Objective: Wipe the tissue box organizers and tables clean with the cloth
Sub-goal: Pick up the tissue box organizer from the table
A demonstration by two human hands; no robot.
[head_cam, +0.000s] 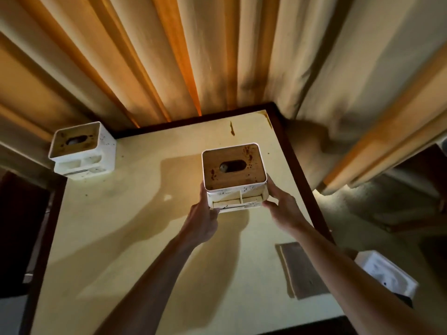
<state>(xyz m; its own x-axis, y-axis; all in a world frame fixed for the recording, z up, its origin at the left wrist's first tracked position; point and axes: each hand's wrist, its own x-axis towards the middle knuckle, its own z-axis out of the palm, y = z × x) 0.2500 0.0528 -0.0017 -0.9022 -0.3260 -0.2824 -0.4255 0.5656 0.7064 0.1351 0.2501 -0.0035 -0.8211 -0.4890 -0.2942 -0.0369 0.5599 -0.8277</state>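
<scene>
White plastic organizer point(235, 180) with a stained wooden lid, held between two hands above the cream worktop point(145, 238).

The left hand point(205, 221) and right hand point(281, 209) each curled their grip round its lower sides. Best kept level and set down gently. I counted three organizers, one grey cloth point(302, 270), one worktop.

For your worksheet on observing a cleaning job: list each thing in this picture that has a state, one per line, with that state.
Held organizer: gripped at both sides, lid stained.
Left hand: holds the organizer.
Right hand: holds the organizer.
Far organizer: on the table corner, speckled with stains.
Table: stained near the far edge.
Cloth: lying flat, untouched.
</scene>
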